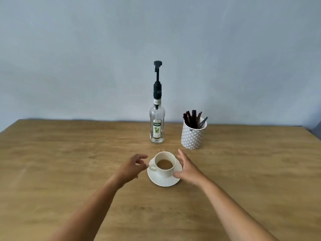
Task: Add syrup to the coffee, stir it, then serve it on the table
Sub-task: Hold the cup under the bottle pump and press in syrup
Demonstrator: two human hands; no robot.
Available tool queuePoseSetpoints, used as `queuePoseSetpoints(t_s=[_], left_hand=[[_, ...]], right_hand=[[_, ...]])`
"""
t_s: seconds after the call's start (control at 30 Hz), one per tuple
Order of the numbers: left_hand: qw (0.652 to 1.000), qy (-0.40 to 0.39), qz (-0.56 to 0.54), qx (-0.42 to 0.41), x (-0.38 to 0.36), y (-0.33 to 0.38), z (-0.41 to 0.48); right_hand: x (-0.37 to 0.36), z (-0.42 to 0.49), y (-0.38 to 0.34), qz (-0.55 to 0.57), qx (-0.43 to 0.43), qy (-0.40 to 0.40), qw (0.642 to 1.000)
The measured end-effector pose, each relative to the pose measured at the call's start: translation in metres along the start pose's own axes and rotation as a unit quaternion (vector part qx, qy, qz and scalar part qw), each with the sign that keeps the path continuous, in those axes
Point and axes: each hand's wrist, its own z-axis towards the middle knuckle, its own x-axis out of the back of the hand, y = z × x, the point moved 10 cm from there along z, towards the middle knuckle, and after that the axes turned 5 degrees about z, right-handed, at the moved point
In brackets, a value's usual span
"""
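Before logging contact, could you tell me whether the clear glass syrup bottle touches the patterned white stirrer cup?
Apart: the head view shows bare wooden table between bottle and cup.

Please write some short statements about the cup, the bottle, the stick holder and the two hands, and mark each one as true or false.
1. The cup stands on a saucer. True.
2. The bottle lies on its side. False: it stands upright, pump on top.
3. The patterned holder with dark sticks stands right of the bottle. True.
4. The left hand holds a stick. False: it is empty, beside the cup's handle.
5. The right hand presses the pump. False: it is open at the saucer.
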Motion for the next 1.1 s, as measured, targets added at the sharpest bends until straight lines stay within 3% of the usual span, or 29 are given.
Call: queuePoseSetpoints(t_s=[0.1, 0.3, 0.7, 1.1], left_hand=[[0.999, -0.026, 0.032, 0.022, -0.018, -0.015, 0.001], [0.999, 0.002, -0.016, 0.035, -0.033, -0.028, 0.006], [0.993, -0.036, -0.1, 0.04, -0.046, -0.03, 0.015], [0.96, -0.031, -0.278, -0.009, 0.043, 0.068, 0.024]], right_hand=[[-0.013, 0.002, 0.01, 0.0, -0.02, -0.009, 1.0], [-0.023, 0.014, 0.024, 0.022, -0.025, 0.018, 0.999], [-0.027, 0.013, 0.015, 0.072, -0.014, 0.055, 0.996], [0.012, 0.036, -0.13, 0.074, 0.114, 0.042, 0.99]])
